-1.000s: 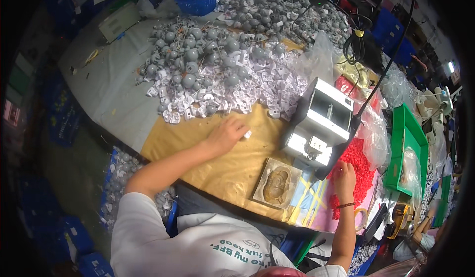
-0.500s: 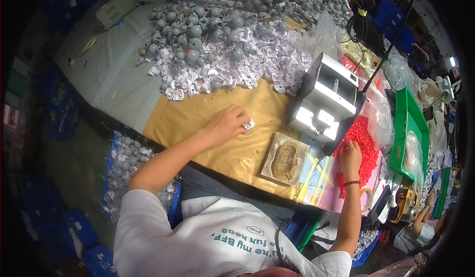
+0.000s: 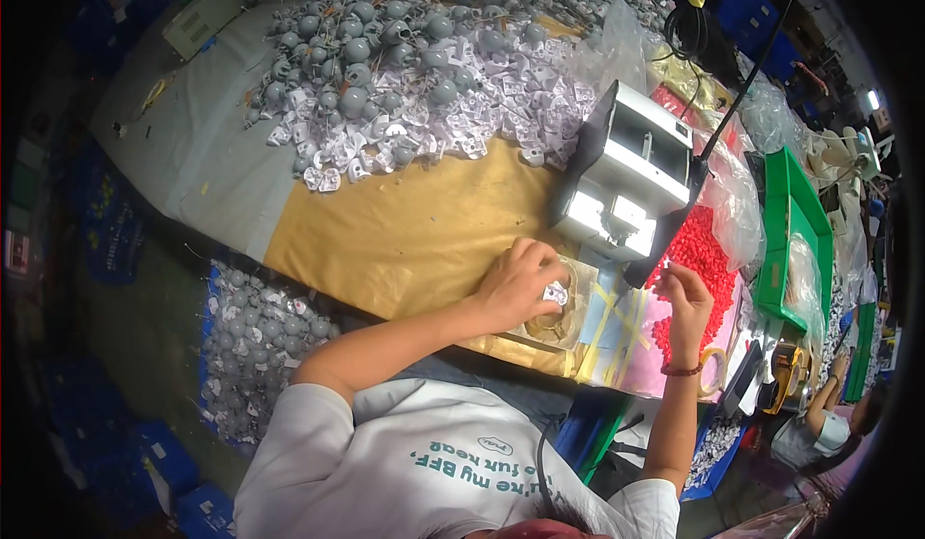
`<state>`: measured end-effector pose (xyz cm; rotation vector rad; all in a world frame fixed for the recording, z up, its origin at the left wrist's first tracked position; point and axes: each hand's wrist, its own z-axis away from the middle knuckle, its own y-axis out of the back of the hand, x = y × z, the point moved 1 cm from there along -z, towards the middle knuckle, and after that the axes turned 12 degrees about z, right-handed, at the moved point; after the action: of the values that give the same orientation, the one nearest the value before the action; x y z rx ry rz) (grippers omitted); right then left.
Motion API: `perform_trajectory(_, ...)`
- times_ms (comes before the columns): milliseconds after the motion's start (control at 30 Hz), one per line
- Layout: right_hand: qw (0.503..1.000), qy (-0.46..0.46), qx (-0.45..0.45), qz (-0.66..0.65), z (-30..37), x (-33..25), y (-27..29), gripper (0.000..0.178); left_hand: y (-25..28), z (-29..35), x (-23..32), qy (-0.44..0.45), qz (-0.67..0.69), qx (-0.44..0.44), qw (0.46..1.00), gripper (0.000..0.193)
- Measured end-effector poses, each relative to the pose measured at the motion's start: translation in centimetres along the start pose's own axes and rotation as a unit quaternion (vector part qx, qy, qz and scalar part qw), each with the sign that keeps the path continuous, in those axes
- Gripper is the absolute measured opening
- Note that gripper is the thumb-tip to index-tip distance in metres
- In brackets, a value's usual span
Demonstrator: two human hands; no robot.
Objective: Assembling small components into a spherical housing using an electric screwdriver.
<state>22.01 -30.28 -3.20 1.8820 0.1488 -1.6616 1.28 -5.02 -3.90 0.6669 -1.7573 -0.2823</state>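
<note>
My left hand (image 3: 523, 284) has its fingers closed on a small white plastic piece with dark printed marks (image 3: 556, 293). It hangs over the square mould block with a rounded hollow (image 3: 585, 293) and covers much of it. My right hand (image 3: 686, 303) is at the pile of small red pieces (image 3: 701, 245), thumb and forefinger brought together. Whatever is pinched between those fingertips is too small to make out. Behind the block stands a white and black bench machine (image 3: 631, 178).
Grey ball-shaped parts (image 3: 356, 52) and white plastic pieces (image 3: 434, 120) are heaped at the back. At right are a green tray (image 3: 771, 289), a tape roll (image 3: 713, 370) and a black cable (image 3: 756, 86). A blue bin (image 3: 260, 346) holds more grey balls below the table's edge.
My left hand has moved right with the white piece, from the bare tabletop to over the mould block. My right hand has lifted slightly off the red pile, its fingertips now pinched.
</note>
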Motion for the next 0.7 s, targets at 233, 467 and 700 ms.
perform_trajectory(233,0.969,0.161,-0.096,0.162,2.2,-3.6,-5.2,0.025,5.3,-1.9,-2.9,0.085,0.097,0.051,0.99,0.035)
perform_trajectory(467,0.914,0.335,-0.085,0.211,3.6,-5.3,-10.5,0.024,20.8,-8.4,-10.1,0.018,-0.34,0.273,0.9,0.024)
perform_trajectory(700,0.837,0.445,-0.063,0.311,3.5,-4.3,-12.5,0.028,22.3,-12.5,-12.7,0.113,-0.348,0.23,0.902,0.039)
